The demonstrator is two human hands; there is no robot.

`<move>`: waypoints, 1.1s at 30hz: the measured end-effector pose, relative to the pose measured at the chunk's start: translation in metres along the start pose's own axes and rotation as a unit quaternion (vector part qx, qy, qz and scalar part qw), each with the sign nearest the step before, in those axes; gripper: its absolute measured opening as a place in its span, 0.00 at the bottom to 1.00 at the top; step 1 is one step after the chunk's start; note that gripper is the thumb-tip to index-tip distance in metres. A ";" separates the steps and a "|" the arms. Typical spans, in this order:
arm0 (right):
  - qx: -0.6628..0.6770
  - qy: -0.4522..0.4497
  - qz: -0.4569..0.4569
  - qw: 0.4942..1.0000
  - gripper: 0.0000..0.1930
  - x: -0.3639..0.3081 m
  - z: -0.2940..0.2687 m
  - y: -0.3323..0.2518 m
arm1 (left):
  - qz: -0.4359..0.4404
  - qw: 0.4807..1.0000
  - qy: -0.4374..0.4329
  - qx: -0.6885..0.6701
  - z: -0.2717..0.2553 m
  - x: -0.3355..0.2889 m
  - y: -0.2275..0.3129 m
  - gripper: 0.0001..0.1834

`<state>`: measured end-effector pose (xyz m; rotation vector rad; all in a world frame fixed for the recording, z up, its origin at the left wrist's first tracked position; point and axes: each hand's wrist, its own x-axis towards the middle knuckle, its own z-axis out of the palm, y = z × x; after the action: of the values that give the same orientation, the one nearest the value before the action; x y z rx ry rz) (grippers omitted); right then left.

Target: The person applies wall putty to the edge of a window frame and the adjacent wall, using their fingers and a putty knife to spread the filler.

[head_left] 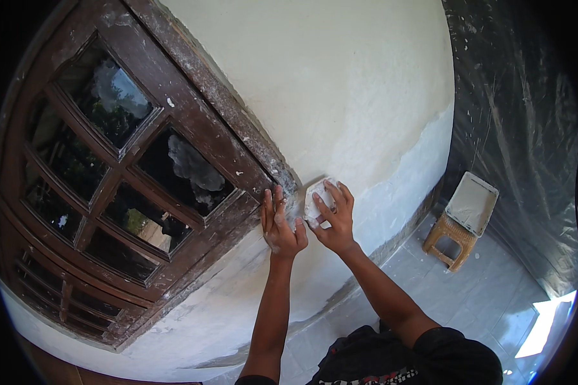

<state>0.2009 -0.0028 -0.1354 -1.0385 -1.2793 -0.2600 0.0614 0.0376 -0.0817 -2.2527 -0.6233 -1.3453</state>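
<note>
My right hand (337,221) grips a whitish, dust-covered sanding block (313,196) with its fingers spread over it. The block is pressed to the wall (340,115) close to the corner of the brown wooden window frame (253,144). What the block is made of, and its face against the wall, cannot be seen. Just left of it, my left hand (281,230) lies with fingers stretched out on the dusty lower corner of the frame. White powder marks both hands and the frame's edge.
Dark glass panes (183,167) fill the window at left. To the right, a woven-pattern tan stool (453,240) carries a tray of pale paste (472,202). Black plastic sheeting (514,122) hangs behind it. Grey tiles (424,282) cover the floor.
</note>
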 end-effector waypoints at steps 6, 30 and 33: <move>-0.018 -0.009 0.026 0.999 0.32 -0.051 0.016 0.007 | 0.005 0.998 -0.005 -0.067 -0.004 -0.002 -0.001 0.28; -0.037 0.203 0.175 0.963 0.33 -0.018 0.058 -0.061 | 0.004 0.935 -0.078 -0.345 -0.038 0.002 -0.023 0.29; -0.040 0.202 0.172 0.963 0.31 -0.048 0.079 -0.065 | 0.012 0.934 -0.066 -0.351 -0.036 -0.001 -0.027 0.29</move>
<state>0.0891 0.0032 -0.1514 -1.1871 -0.7121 -0.2420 0.0207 0.0381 -0.0639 -2.9096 -0.1504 -1.5906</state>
